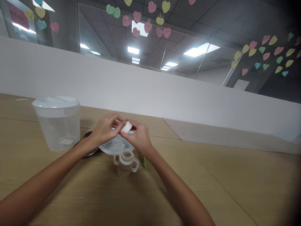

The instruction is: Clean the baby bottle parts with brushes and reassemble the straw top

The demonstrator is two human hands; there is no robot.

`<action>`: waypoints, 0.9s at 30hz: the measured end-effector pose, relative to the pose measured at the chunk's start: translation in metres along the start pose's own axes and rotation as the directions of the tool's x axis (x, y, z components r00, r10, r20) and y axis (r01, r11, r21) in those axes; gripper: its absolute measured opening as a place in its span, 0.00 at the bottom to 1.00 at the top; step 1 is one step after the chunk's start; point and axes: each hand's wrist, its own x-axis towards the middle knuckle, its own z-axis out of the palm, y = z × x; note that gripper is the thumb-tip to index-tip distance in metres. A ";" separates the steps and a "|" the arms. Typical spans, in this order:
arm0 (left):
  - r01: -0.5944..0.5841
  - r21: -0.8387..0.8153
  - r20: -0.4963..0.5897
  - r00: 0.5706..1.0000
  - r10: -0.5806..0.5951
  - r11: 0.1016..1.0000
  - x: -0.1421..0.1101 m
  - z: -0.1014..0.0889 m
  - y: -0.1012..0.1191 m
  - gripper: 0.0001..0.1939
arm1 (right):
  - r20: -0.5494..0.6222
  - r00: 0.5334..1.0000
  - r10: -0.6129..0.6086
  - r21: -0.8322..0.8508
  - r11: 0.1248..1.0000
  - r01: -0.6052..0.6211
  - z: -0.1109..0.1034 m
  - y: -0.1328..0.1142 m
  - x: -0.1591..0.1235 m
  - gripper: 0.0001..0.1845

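A white bottle collar (127, 126) with a clear part, apparently a teat, is held up between my two hands above the table. My left hand (107, 127) pinches the clear part. Gripping the white collar from the other side is my right hand (140, 136), fingers closed around it. Below them a translucent baby bottle (124, 169) with two side handles stands upright, its threaded mouth uncovered. Behind the bottle is a shallow translucent bowl (107, 148) with something clear in it, partly hidden by my hands.
At left stands a clear plastic bucket (58, 125) with a white lid. A dark round dish (90, 153) lies partly under my left forearm. Beside the bottle is a slim green object (143, 161). A white wall (141, 88) bounds the wooden table behind.
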 end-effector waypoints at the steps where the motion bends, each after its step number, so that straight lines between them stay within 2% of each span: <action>1: 0.041 -0.070 0.010 0.999 -0.041 0.997 0.001 0.000 -0.001 0.08 | 0.013 1.000 0.028 0.052 0.998 -0.029 -0.002 -0.001 0.000 0.16; 3: 0.142 -0.249 0.079 0.989 -0.126 0.958 0.004 -0.001 -0.002 0.11 | 0.069 0.995 0.073 0.211 0.974 -0.086 -0.008 -0.002 0.002 0.20; 5: 0.236 -0.401 0.144 0.970 -0.194 0.885 0.008 -0.005 -0.003 0.15 | 0.142 0.985 0.098 0.394 0.907 -0.147 -0.018 0.000 0.005 0.24; 7: 0.268 -0.484 0.106 0.963 -0.248 0.833 0.012 -0.013 -0.005 0.18 | 0.216 0.970 0.112 0.504 0.838 -0.209 -0.027 0.005 0.008 0.27; 9: 0.253 -0.468 0.020 0.961 -0.276 0.847 0.016 -0.022 -0.012 0.20 | 0.287 0.950 0.120 0.484 0.838 -0.252 -0.031 0.015 0.011 0.27; 11: 0.252 -0.296 0.040 0.967 -0.252 0.922 0.018 -0.029 -0.022 0.20 | 0.298 0.939 0.170 0.335 0.903 -0.269 -0.028 0.028 0.011 0.27; 13: 0.216 0.023 0.214 0.953 -0.216 0.976 0.017 -0.031 -0.033 0.18 | 0.277 0.925 0.261 0.025 0.960 -0.278 -0.019 0.040 0.009 0.30; 15: 0.103 0.303 0.394 0.892 -0.223 0.947 0.013 -0.026 -0.042 0.14 | 0.316 0.892 0.324 -0.208 0.941 -0.268 -0.008 0.051 0.007 0.29; 16: 0.051 0.389 0.454 0.858 -0.239 0.920 0.010 -0.022 -0.045 0.12 | 0.349 0.875 0.336 -0.297 0.925 -0.237 -0.003 0.055 0.006 0.29; 19: -0.017 0.497 0.562 0.768 -0.307 0.868 0.002 -0.003 -0.050 0.10 | 0.423 0.846 0.326 -0.470 0.877 -0.103 0.008 0.065 0.003 0.28; 21: -0.020 0.516 0.586 0.737 -0.336 0.856 -0.002 0.007 -0.051 0.10 | 0.454 0.833 0.316 -0.509 0.859 -0.048 0.013 0.071 0.002 0.27; 27: -0.045 0.530 0.569 0.759 -0.316 0.847 -0.006 0.018 -0.055 0.12 | 0.504 0.786 0.359 -0.592 0.806 0.011 0.021 0.082 -0.002 0.28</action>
